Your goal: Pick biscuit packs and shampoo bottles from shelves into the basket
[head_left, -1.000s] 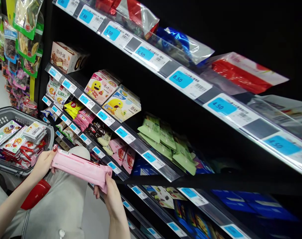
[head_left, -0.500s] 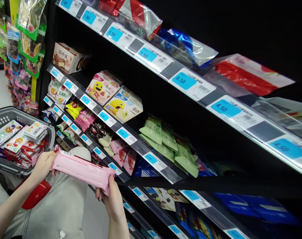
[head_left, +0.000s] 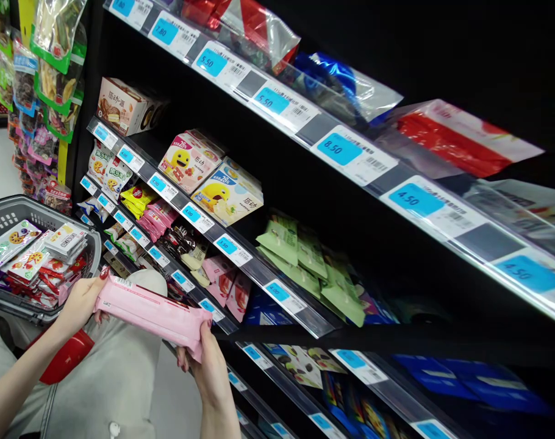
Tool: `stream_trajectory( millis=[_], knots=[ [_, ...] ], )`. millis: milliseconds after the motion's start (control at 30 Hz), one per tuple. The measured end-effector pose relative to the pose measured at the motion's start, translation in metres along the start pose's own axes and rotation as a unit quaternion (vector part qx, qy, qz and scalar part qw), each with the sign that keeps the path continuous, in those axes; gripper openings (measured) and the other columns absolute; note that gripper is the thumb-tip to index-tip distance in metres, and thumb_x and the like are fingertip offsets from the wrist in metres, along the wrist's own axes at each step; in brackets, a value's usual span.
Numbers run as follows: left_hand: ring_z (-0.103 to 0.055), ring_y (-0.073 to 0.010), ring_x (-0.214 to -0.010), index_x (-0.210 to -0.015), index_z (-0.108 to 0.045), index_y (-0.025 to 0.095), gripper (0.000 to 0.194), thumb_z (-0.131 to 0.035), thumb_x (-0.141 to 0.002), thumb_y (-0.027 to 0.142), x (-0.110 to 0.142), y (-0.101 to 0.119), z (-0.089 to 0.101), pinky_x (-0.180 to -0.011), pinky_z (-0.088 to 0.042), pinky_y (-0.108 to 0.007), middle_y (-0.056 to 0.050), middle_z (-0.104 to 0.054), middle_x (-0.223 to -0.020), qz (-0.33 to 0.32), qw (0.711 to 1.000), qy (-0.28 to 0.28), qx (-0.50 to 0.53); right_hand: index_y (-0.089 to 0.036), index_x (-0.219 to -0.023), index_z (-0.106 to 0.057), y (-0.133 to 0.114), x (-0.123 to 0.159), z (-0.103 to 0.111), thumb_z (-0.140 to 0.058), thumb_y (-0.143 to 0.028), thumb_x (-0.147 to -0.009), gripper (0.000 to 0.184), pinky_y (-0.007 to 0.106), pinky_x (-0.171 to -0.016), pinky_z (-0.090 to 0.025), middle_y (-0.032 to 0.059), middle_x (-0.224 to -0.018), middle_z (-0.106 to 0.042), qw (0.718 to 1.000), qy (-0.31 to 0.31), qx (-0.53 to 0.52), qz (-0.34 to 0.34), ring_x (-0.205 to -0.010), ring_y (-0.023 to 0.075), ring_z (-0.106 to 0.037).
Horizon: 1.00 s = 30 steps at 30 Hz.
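A long pink snack packet (head_left: 152, 312) is stretched between my two hands, above my lap, with its printed and barcoded side facing up. My left hand (head_left: 82, 302) pinches its left end, thumb on top. At the other end, my right hand (head_left: 205, 353) grips the corner between thumb and fingers. Close to my left wrist is a grey shopping basket (head_left: 92, 247), holding several snack packs (head_left: 28, 259) in white, purple and red wrappers.
Black shelving with blue price tags (head_left: 232, 247) runs along the right side. Boxes (head_left: 227, 190), green pouches (head_left: 300, 256) and pink packets (head_left: 227, 283) stand on its tiers. Bagged snacks (head_left: 58, 73) hang at the far left. A red object (head_left: 69, 356) lies beneath my left forearm.
Almost nothing differs. Both hands keep the pink packet in the same place, with only a very slight shift of my right hand.
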<state>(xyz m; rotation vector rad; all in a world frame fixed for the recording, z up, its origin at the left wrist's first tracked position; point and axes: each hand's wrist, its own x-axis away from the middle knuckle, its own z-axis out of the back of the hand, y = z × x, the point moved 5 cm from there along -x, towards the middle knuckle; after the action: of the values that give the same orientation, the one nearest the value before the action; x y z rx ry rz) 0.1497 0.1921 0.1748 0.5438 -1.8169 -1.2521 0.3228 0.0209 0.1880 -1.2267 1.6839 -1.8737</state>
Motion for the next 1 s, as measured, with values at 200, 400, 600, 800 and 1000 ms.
stream_trajectory(
  millis=[200,400,600,800,1000],
  knots=[
    [-0.043,-0.0126,-0.026,-0.044,-0.051,0.018,0.065,-0.049,-0.067,0.079,-0.001,0.000,-0.001,-0.031,-0.038,-0.025,-0.003,-0.051,-0.032,-0.006,1.000,-0.014,0.003,-0.017,-0.049,-0.053,-0.004,0.003,-0.001,-0.051,-0.076,-0.075,0.065,0.022,-0.038,-0.027,0.0033,-0.035,-0.049,1.000,-0.007,0.009,0.000,-0.032,0.0089,-0.038],
    [-0.045,-0.0133,-0.028,-0.042,-0.049,0.018,0.064,-0.050,-0.066,0.077,-0.002,-0.001,0.001,-0.032,-0.039,-0.024,-0.003,-0.048,-0.030,0.008,1.000,-0.004,-0.007,-0.016,-0.053,-0.056,-0.007,0.004,-0.002,-0.053,-0.075,-0.074,0.063,0.022,-0.038,-0.027,0.0034,-0.035,-0.050,1.000,-0.005,0.000,-0.001,-0.032,0.0088,-0.038],
    [-0.043,-0.0129,-0.028,-0.048,-0.051,0.018,0.060,-0.049,-0.068,0.075,-0.006,-0.008,0.001,-0.032,-0.038,-0.024,-0.001,-0.048,-0.029,0.019,0.999,-0.021,-0.017,-0.015,-0.052,-0.054,-0.007,0.005,-0.004,-0.054,-0.075,-0.073,0.063,0.022,-0.037,-0.029,0.0037,-0.033,-0.049,1.000,0.002,-0.008,-0.008,-0.030,0.0089,-0.038],
    [-0.047,-0.0133,-0.029,-0.069,-0.052,0.018,0.047,-0.056,-0.070,0.065,-0.014,-0.021,0.002,-0.033,-0.044,-0.025,0.003,-0.053,-0.036,0.046,0.998,-0.047,0.008,-0.013,-0.056,-0.057,0.001,0.001,-0.006,-0.060,-0.072,-0.069,0.060,0.020,-0.031,-0.026,0.0047,-0.032,-0.050,0.997,0.012,-0.041,-0.060,-0.025,0.0085,-0.036],
    [-0.048,-0.0133,-0.027,-0.102,-0.051,0.014,0.049,-0.059,-0.073,0.053,-0.023,-0.033,0.007,-0.031,-0.041,-0.022,0.006,-0.055,-0.040,0.087,0.993,-0.072,0.020,-0.014,-0.064,-0.058,0.019,-0.004,-0.008,-0.066,-0.067,-0.068,0.054,0.018,-0.029,-0.029,0.0027,-0.033,-0.051,0.988,0.000,-0.076,-0.133,-0.026,0.0094,-0.040]
  ],
)
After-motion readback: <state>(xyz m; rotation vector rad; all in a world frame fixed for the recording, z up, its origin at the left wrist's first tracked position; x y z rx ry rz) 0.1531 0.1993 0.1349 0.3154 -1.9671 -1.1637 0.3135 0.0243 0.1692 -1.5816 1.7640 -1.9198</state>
